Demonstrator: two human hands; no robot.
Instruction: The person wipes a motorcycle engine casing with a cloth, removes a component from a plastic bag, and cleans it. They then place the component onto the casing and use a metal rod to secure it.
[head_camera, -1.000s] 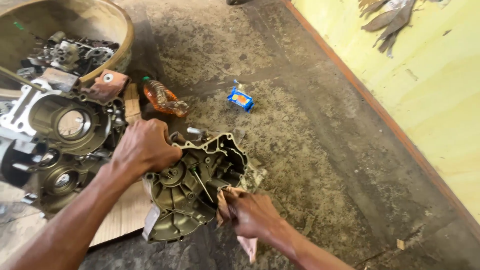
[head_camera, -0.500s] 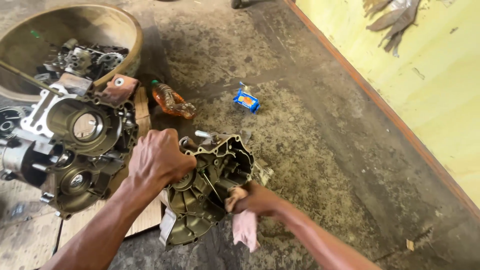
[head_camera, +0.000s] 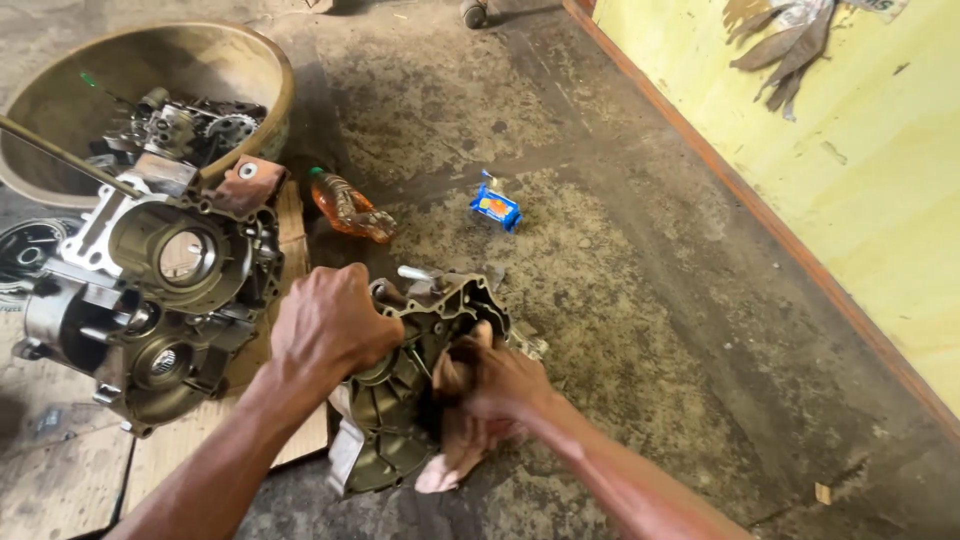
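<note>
Two hands work one engine case half (head_camera: 420, 400) at lower centre of the frame: the left hand (head_camera: 330, 330) clamps closed over its upper edge, apparently to steady it, while the right hand (head_camera: 495, 385) presses a bunched pinkish rag (head_camera: 450, 455) into the cavity. Compared with half a second ago, the right hand sits deeper inside, the rag more crumpled

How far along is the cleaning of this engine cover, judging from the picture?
Done: the engine cover lies apart from the larger engine case, inner side up. In hand: the left hand grips its upper edge while the right hand presses a pinkish rag into the cavity. Left: the metal looks dark and grimy, and the parts in the bowl look dirty too.
</note>
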